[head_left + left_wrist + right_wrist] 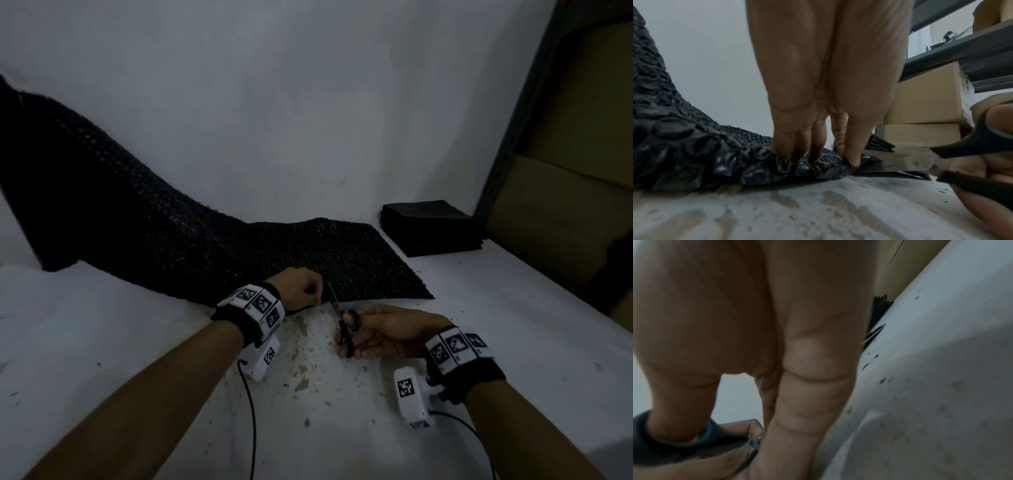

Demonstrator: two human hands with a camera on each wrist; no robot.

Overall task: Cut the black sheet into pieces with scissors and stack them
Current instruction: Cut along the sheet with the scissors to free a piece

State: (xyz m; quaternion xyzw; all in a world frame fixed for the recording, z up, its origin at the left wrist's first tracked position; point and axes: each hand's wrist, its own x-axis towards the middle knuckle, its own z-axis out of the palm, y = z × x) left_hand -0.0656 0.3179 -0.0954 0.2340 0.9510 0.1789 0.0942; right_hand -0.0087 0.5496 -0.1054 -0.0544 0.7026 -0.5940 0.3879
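A long black sheet of bubbled material is lying across the white bench, its left end rising against the far wall and its right end lying flat. The left hand is sitting at the sheet's near edge; only the left wrist view is showing how: the fingertips are curling down onto the crumpled edge of the sheet and pinning it to the bench. The right hand, just to the right and well clear of the left, is gripping black-handled scissors with fingers through the loops. From the head view the blades are pointing away toward the sheet's edge; the left wrist view is showing the blades parted, right beside the left fingertips. The right wrist view is mostly palm, with one dark handle loop around a finger. A stack of cut black pieces is resting at the far right of the bench, apart from the sheet. Cardboard boxes are sitting on shelving to the right.
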